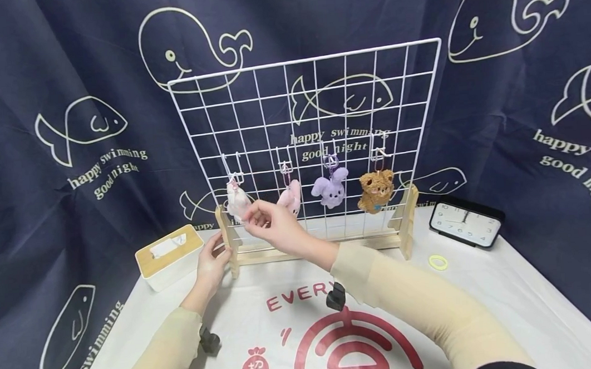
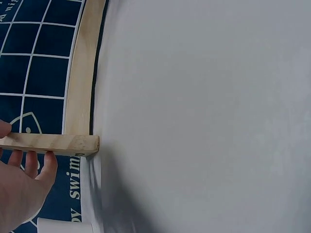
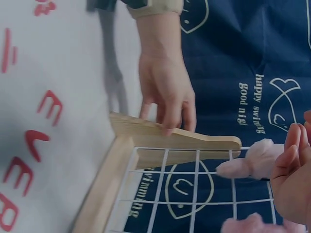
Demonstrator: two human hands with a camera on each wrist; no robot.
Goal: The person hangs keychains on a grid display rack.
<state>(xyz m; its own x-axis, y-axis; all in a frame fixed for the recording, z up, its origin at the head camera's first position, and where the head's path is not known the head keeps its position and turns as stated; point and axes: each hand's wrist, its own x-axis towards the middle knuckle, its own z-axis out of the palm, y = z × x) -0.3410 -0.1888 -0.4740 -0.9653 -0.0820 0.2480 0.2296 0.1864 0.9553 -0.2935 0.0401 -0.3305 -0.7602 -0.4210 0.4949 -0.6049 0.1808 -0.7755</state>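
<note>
A white wire grid stands upright in a wooden base with two side legs. My left hand grips the left wooden leg, thumb on one face and fingers on the other. Beside the lower part of a white plush keychain is my right hand, its fingers bent. In the right wrist view its fingertips overlap that plush; whether they pinch it is unclear. A pink plush keychain hangs behind the right hand, partly covered. Further right hang a purple rabbit plush and a brown bear plush.
A white tissue box with a wooden lid stands left of the grid. On the right are a black-framed clock and a yellow ring. The white tablecloth has red prints. A dark blue fish-patterned curtain hangs behind.
</note>
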